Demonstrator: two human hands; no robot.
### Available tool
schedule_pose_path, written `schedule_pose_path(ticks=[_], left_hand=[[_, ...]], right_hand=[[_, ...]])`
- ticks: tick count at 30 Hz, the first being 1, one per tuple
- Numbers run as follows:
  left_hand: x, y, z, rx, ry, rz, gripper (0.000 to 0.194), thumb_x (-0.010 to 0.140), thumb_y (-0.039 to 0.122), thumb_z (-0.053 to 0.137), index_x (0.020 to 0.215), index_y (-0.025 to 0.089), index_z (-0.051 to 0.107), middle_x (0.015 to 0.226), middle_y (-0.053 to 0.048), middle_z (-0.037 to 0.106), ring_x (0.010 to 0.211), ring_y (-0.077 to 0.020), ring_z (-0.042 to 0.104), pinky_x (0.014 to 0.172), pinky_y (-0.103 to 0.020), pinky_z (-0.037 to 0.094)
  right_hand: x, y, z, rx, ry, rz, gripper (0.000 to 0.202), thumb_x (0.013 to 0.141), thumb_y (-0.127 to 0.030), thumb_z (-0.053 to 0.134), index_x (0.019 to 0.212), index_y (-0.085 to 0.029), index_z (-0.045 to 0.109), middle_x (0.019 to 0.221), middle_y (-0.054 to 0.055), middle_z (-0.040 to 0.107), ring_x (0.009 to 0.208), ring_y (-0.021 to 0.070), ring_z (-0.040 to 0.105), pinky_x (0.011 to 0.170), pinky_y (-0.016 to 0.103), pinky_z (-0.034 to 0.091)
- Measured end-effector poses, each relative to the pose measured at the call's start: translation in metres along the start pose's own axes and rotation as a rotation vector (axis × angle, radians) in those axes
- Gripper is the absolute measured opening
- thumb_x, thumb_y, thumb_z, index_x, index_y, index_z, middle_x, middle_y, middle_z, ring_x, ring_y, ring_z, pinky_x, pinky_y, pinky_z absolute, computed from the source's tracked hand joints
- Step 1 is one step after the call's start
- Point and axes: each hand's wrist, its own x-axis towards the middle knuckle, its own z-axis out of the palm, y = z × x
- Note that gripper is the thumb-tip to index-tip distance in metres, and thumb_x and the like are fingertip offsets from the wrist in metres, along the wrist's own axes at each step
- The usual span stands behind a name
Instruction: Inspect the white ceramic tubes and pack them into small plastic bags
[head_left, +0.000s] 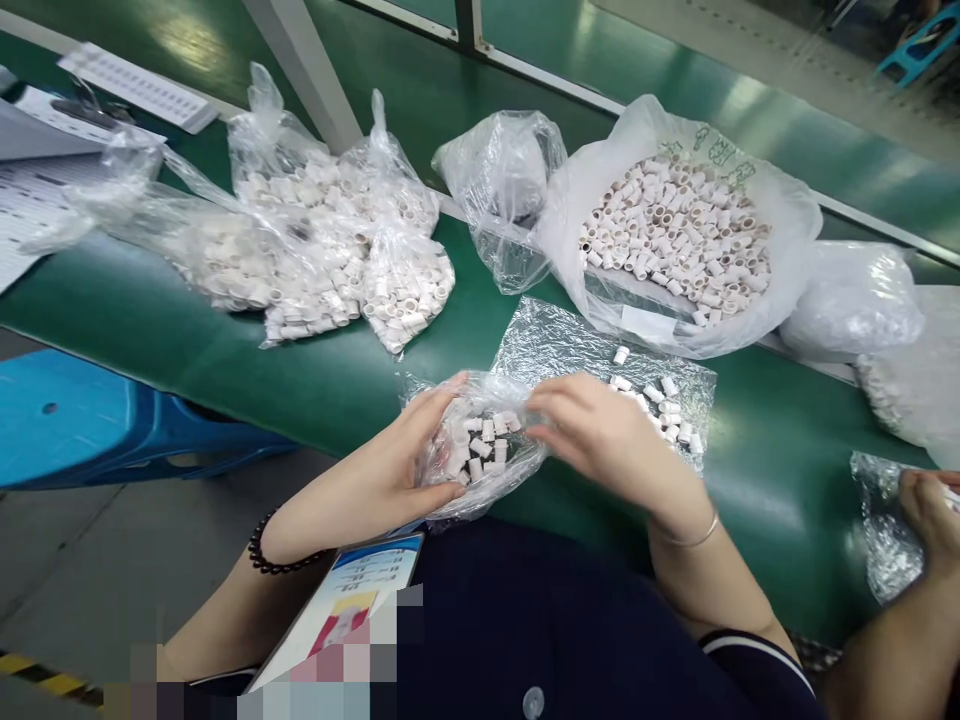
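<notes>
A clear plastic bag [517, 482] with its mouth open sits in front of me, with several short white pipe fittings [480, 447] inside. My left hand [409, 448] is wrapped round the bag's left side, thumb on the near rim. On the right side of the mouth, the bent fingers of my right hand [607, 435] grip the rim; the fingertips are partly hidden. Just beyond that hand, several loose white fittings [670, 410] lie on a flat sheet of clear plastic [551, 340].
A large open bag of white fittings [675, 225] stands at the back right. Filled clear bags [409, 295] are grouped at the back left, near papers [30, 190]. A blue stool [67, 405] is at the left. Another person's hand [930, 515] is at the right edge.
</notes>
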Motion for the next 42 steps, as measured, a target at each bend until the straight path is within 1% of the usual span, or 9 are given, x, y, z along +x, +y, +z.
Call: schedule_pose_path(ticks=[4,7,10,17,22,26,29,35,42], left_hand=[[-0.005,-0.003,-0.001,-0.006,-0.004,-0.041,0.090,0.086,0.050,0.057,0.154,0.030,0.001,0.163,-0.003,0.011,0.148,-0.0356,0.014,0.117,-0.049,0.029],[-0.006,-0.005,0.000,-0.017,-0.004,-0.047,0.092,0.085,0.049,0.057,0.154,0.030,0.001,0.163,-0.003,0.012,0.147,-0.0347,0.017,0.118,-0.048,0.027],[-0.004,-0.003,0.000,-0.015,-0.006,-0.043,0.092,0.084,0.048,0.058,0.154,0.029,0.002,0.163,-0.003,0.012,0.148,-0.0335,0.016,0.119,-0.047,0.026],[-0.003,0.001,-0.003,0.001,-0.006,-0.023,0.092,0.085,0.044,0.058,0.155,0.027,0.001,0.163,-0.006,0.011,0.148,-0.0346,0.016,0.118,-0.048,0.026],[0.000,0.002,-0.001,0.001,-0.009,0.011,0.090,0.086,0.045,0.058,0.155,0.029,0.002,0.163,-0.006,0.011,0.147,-0.0346,0.017,0.118,-0.049,0.028],[0.000,0.001,0.000,-0.002,0.008,0.038,0.088,0.087,0.046,0.057,0.154,0.032,0.002,0.163,-0.003,0.013,0.148,-0.0336,0.017,0.118,-0.048,0.030],[-0.003,-0.002,0.000,-0.010,0.009,0.032,0.089,0.087,0.048,0.057,0.154,0.033,0.001,0.163,-0.002,0.011,0.148,-0.0342,0.016,0.116,-0.048,0.033],[-0.007,-0.006,0.001,-0.003,0.022,0.004,0.090,0.087,0.046,0.058,0.154,0.031,0.000,0.163,-0.003,0.012,0.148,-0.0350,0.012,0.118,-0.050,0.028],[-0.003,-0.003,-0.001,0.006,-0.001,0.032,0.089,0.086,0.044,0.059,0.154,0.031,0.003,0.163,-0.005,0.013,0.147,-0.0359,0.016,0.117,-0.049,0.030]], right_hand=[[-0.019,0.072,-0.009,-0.285,-0.164,0.376,0.023,0.088,-0.021,0.053,0.109,-0.018,0.064,0.113,0.014,0.062,0.095,0.0274,0.062,0.071,0.038,0.052],[-0.027,0.109,-0.008,-0.273,-0.298,0.459,0.036,0.083,-0.022,0.057,0.119,-0.019,0.061,0.121,0.013,0.058,0.086,0.0235,0.063,0.072,0.037,0.052],[-0.026,0.122,0.002,-0.214,-0.318,0.505,0.035,0.082,-0.022,0.054,0.116,-0.020,0.063,0.119,0.011,0.058,0.083,0.0204,0.063,0.075,0.035,0.052],[-0.019,0.103,-0.004,-0.156,-0.194,0.491,0.022,0.082,-0.016,0.053,0.100,-0.017,0.065,0.108,0.011,0.058,0.076,0.0177,0.062,0.074,0.035,0.052],[-0.006,0.016,-0.020,0.040,0.002,0.128,0.016,0.091,-0.022,0.051,0.103,-0.022,0.062,0.119,0.010,0.056,0.082,0.0156,0.060,0.072,0.032,0.052],[0.010,-0.031,-0.006,0.058,-0.068,-0.118,0.024,0.097,-0.022,0.042,0.115,-0.020,0.058,0.127,0.012,0.055,0.096,0.0181,0.060,0.074,0.030,0.052],[0.006,-0.016,-0.002,0.027,-0.075,-0.045,0.026,0.098,-0.027,0.044,0.119,-0.020,0.057,0.124,0.012,0.059,0.101,0.0201,0.061,0.075,0.030,0.052],[-0.031,0.069,-0.013,-0.293,-0.271,0.522,0.028,0.091,-0.020,0.048,0.114,-0.020,0.064,0.110,0.011,0.065,0.082,0.0212,0.065,0.060,0.030,0.047],[-0.030,0.081,0.002,-0.327,-0.443,0.476,0.037,0.091,-0.022,0.045,0.126,-0.027,0.058,0.112,0.008,0.063,0.078,0.0183,0.063,0.051,0.026,0.034]])
